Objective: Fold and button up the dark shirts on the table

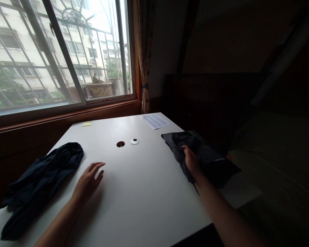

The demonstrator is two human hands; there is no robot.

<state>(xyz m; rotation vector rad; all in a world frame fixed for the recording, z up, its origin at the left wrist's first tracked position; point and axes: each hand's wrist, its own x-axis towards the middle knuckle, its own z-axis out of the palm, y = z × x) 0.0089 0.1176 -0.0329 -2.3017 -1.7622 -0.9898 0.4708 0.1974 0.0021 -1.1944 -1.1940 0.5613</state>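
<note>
My right hand [192, 162] is closed on a dark folded garment [206, 148] with thin white lines, at the right edge of the table. The thumb presses on top of the cloth, and the other fingers are largely hidden. My left hand [89, 178] is empty, fingers apart and slightly curled, over the white tabletop left of centre. To its left lies a crumpled dark navy garment [45, 181], not touching the hand. The exact kind of either garment cannot be told from the folds.
The white table [134, 199] has a round cable hole [121, 144] and a loose round cover [134, 141] beside it. Printed paper [156, 121] lies at the far right corner, a yellow sticky note [87, 124] at the far left. Beyond stand a window [87, 51] and a tied curtain [145, 68].
</note>
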